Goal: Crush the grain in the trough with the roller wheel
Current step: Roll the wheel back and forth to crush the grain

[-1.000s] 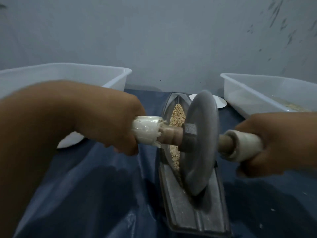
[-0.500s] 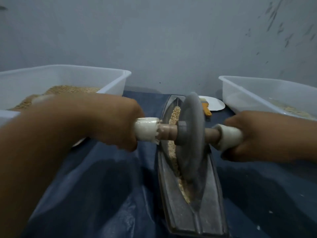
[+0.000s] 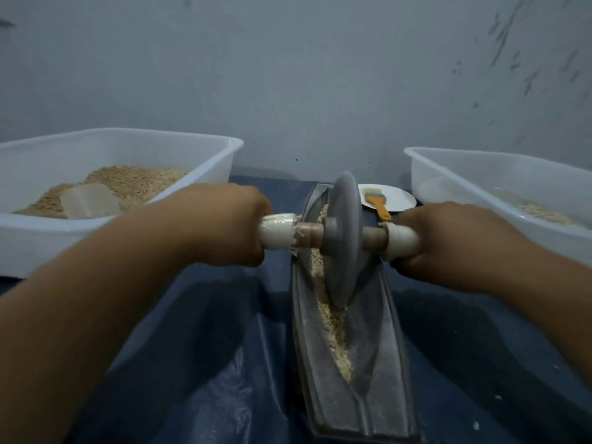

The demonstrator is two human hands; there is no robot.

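A long grey metal trough [image 3: 381, 363] runs away from me across the blue sheet. Tan grain [image 3: 334, 328] lies along its groove, crushed and flaky at the near end. The grey roller wheel [image 3: 344, 238] stands upright in the far half of the groove on a wooden axle with white-wrapped handles. My left hand [image 3: 230, 229] grips the left handle. My right hand [image 3: 448, 241] grips the right handle. Grain under the wheel is hidden.
A white tub [image 3: 221, 161] holding tan grain and a pale scoop [image 3: 89, 201] stands at the left. Another white tub [image 3: 426, 174] with a thin grain layer stands at the right. A white plate [image 3: 400, 197] with an orange-handled brush [image 3: 379, 208] lies behind the trough, near the wall.
Both hands have pushed the wheel away from me along the trough, from the near half to the far half. Crushed grain now shows in the groove behind it.
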